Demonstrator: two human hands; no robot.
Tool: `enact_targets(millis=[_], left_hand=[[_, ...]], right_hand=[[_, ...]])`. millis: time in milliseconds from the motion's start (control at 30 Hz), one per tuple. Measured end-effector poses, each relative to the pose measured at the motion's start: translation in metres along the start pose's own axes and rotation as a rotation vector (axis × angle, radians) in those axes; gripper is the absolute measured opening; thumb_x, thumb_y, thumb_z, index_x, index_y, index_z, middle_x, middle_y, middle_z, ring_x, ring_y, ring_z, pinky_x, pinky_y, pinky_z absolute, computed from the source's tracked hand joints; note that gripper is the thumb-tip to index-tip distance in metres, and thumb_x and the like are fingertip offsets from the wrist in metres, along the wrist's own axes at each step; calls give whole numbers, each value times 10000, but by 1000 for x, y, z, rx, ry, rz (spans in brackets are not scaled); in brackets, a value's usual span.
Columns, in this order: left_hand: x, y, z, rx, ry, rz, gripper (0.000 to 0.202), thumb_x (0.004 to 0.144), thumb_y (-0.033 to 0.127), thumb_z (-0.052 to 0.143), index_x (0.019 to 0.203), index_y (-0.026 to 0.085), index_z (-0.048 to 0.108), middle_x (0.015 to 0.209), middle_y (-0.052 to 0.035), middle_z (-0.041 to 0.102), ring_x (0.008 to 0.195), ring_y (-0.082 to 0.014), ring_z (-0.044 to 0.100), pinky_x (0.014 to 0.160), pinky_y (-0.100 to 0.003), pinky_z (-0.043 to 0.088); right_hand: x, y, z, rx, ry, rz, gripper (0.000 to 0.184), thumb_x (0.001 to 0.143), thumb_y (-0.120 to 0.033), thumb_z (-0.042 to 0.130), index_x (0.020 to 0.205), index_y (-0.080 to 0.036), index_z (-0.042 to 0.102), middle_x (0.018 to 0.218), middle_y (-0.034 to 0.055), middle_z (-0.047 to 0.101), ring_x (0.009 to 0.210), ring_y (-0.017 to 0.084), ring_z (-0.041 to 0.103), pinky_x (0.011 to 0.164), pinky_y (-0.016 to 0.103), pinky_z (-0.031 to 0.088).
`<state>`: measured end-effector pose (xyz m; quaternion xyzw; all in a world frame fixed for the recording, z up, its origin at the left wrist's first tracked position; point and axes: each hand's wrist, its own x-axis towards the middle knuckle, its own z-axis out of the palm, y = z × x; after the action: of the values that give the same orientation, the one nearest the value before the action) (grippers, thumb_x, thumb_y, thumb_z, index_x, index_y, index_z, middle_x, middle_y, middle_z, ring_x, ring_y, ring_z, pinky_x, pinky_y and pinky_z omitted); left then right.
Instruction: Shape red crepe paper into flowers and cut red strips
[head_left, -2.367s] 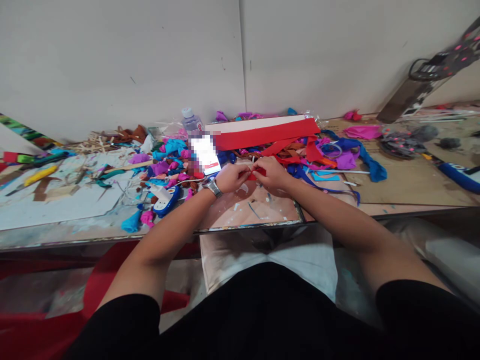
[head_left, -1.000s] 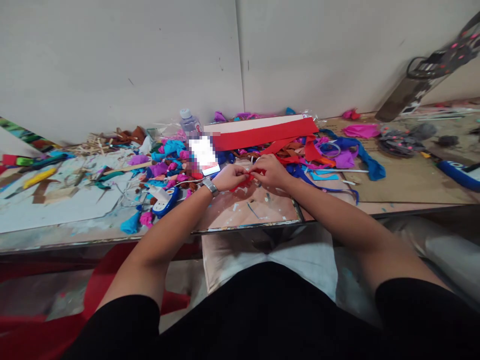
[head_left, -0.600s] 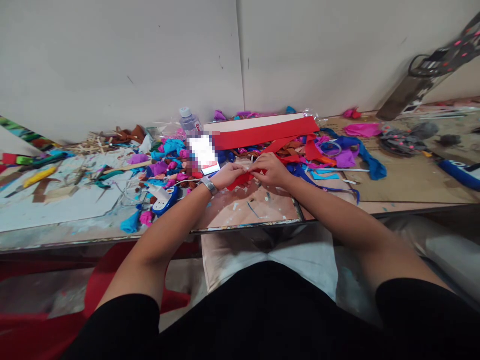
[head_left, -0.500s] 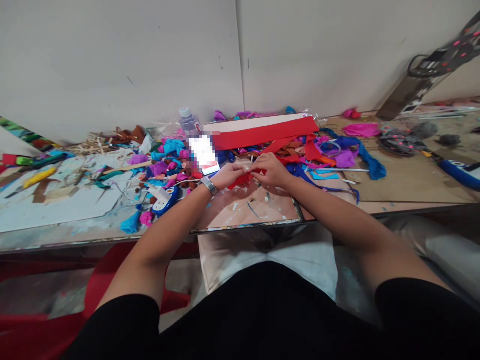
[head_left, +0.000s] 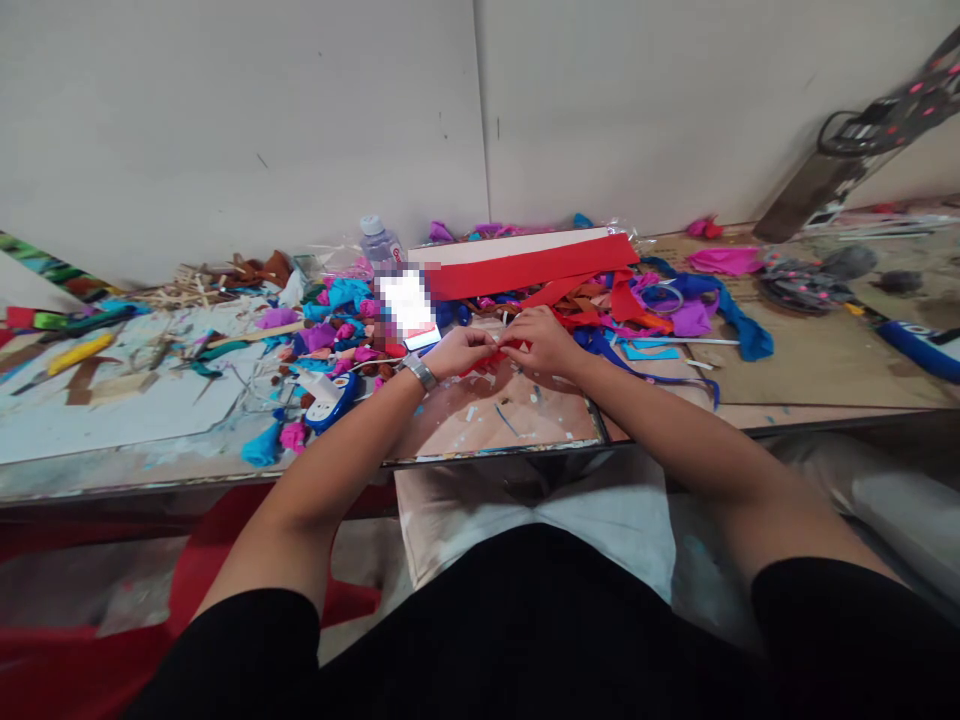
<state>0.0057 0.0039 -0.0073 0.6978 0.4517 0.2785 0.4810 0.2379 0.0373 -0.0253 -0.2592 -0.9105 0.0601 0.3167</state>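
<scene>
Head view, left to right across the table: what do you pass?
In order: yellow tool → blue and white device → left hand → red paper piece, pinched by both hands → right hand → blue crepe strip → blue object at the right edge.

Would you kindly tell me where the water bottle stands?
Head view: the water bottle stands by the wall, left of the red box, behind the phone.
</scene>
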Motion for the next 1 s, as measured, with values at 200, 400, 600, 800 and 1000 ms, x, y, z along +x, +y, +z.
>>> enact_targets(millis=[200,400,600,800,1000], left_hand=[[1,-1,0,-9,-18,-36,374,778,483,826,832,118,770,835,-98,801,707,-188,745,676,-279,592],[2,-3,-1,85,61,-47,371,804,469,779,896,112,820,831,-80,804,696,-178,712,650,-258,539],[1,0,-3,150,95,-33,365,829,469,754,855,111,819,747,-64,768,603,-137,625,591,-239,460],[0,4,-1,135,49,-34,312,849,423,749,800,116,786,714,-45,747,581,-111,609,573,-218,435],[-5,13,2,80,96,-143,280,869,377,797,821,101,793,703,-64,755,554,-111,627,563,-217,481]], right_hand=[[-1,-7,-7,-121,-23,-53,159,974,-321,701,1016,-254,839,1128,81,823,1149,322,586,1007,515,284],[-2,-10,-8,-199,27,-92,158,991,-296,682,1013,-272,836,1132,62,821,1173,322,552,1037,535,265],[-2,-8,-5,-169,40,-87,145,988,-308,696,1027,-235,816,1128,68,824,1149,311,580,1037,512,282],[-1,-10,-5,-92,-2,-40,161,985,-280,667,1017,-238,819,1042,75,835,1074,301,613,1024,498,289],[-1,-11,-6,-89,-8,-31,153,973,-274,661,983,-217,803,1043,85,835,1072,306,617,1019,493,303]])
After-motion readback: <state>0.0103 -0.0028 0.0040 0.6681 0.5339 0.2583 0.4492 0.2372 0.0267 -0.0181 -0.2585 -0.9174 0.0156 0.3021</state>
